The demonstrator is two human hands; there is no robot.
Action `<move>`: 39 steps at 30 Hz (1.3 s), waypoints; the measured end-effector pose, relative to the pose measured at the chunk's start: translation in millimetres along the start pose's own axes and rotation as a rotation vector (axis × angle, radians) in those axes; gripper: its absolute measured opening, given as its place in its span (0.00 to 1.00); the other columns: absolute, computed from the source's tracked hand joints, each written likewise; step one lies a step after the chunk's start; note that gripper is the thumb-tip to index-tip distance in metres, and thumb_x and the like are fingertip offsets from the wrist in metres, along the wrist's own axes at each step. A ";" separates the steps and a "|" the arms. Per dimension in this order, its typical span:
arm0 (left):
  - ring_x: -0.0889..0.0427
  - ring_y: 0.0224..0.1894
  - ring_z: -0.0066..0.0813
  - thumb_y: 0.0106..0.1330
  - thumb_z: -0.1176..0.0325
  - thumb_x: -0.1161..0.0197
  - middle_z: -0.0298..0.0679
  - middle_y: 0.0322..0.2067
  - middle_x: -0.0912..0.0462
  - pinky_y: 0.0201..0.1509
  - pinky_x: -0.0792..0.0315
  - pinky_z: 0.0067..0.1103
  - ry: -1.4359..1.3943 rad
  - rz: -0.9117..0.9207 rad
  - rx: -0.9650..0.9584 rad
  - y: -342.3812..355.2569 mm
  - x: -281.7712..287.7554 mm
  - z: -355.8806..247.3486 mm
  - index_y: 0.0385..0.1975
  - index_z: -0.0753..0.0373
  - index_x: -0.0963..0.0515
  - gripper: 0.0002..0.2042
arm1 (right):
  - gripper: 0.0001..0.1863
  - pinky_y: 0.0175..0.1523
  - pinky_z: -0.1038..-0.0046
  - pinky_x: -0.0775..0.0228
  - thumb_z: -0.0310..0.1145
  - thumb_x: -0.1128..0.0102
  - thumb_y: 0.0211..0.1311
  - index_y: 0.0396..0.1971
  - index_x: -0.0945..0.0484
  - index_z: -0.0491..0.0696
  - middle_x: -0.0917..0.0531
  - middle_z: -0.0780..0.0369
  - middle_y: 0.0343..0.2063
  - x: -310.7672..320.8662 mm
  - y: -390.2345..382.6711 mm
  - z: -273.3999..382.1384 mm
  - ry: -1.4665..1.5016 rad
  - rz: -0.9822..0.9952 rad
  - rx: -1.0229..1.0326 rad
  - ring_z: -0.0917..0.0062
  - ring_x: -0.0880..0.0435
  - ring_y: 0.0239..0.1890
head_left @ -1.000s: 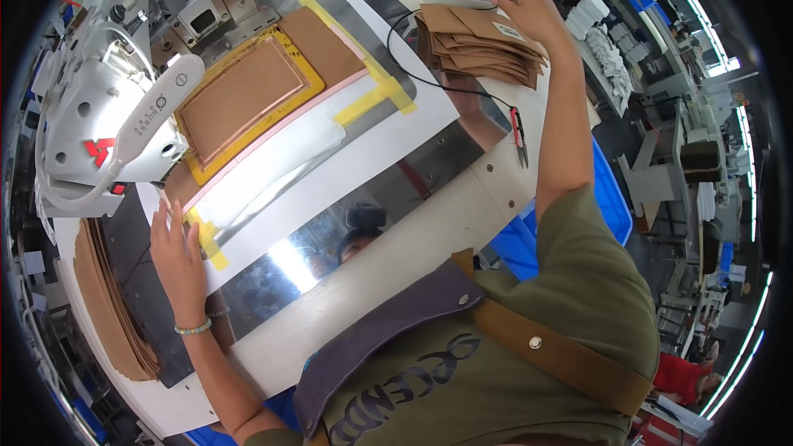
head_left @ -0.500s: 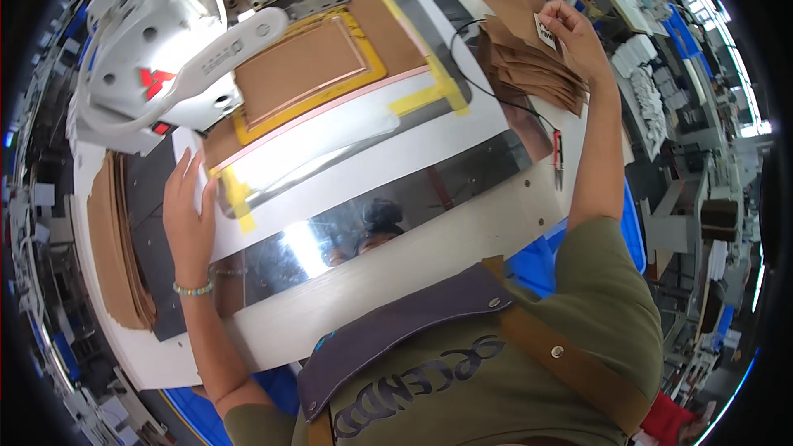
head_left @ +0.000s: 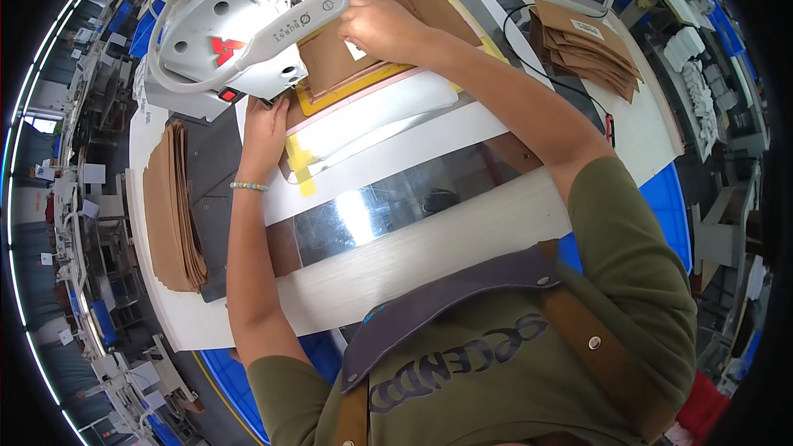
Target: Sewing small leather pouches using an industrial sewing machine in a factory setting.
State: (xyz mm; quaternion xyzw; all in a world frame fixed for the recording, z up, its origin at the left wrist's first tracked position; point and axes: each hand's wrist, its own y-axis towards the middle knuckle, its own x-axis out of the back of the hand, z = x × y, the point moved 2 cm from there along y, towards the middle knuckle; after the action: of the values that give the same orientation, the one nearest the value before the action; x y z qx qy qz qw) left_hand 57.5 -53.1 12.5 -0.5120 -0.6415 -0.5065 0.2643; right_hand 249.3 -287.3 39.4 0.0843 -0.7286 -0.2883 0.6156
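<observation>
While the right hand (head_left: 384, 29) bends its fingers onto the labelled brown piece (head_left: 330, 58), a pinch cannot be confirmed; the left hand (head_left: 263, 136) has partly hidden fingertips, grip undeterminable. The piece lies over the yellow frame (head_left: 347, 89), its visible length running lower left to upper right. The blue bin's (head_left: 667, 206) contents are hidden.

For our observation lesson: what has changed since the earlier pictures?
The bare right hand took a flat, brown, white-labelled piece from the stack of brown pieces, carrying it left over the yellow rectangular frame. The bare left hand stayed near the frame's lower-left corner.
</observation>
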 end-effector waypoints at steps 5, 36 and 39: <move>0.25 0.65 0.63 0.80 0.65 0.42 0.61 0.59 0.19 0.70 0.32 0.44 -0.095 0.033 0.027 6.1 -9.0 15.4 0.56 0.70 0.16 0.16 | 0.05 0.57 0.61 0.28 0.31 0.34 0.64 0.32 0.10 0.54 0.13 0.67 0.35 -4.9 11.9 13.7 0.012 0.036 0.036 0.70 0.15 0.51; 0.16 0.61 0.42 0.85 0.68 0.47 0.49 0.61 0.16 0.69 0.25 0.32 -0.468 -0.089 0.433 9.9 -14.4 94.2 0.66 0.68 0.23 0.17 | 0.18 0.70 0.59 0.33 0.27 0.39 0.68 0.53 0.10 0.59 0.15 0.67 0.54 -24.6 -7.8 56.3 0.253 0.020 0.236 0.71 0.21 0.63; 0.14 0.55 0.35 0.81 0.75 0.43 0.46 0.57 0.16 0.61 0.20 0.28 -1.030 -0.298 0.736 18.2 -23.2 93.4 0.62 0.71 0.23 0.14 | 0.18 0.69 0.61 0.33 0.26 0.39 0.66 0.52 0.09 0.57 0.15 0.66 0.54 -27.4 -18.4 48.8 0.371 0.055 0.161 0.71 0.21 0.63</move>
State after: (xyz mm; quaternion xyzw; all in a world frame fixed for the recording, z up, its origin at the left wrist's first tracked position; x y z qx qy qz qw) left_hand 98.9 23.1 -32.9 -0.4708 -0.8818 0.0252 0.0080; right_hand 205.1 -273.9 2.8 0.1651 -0.6254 -0.1918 0.7381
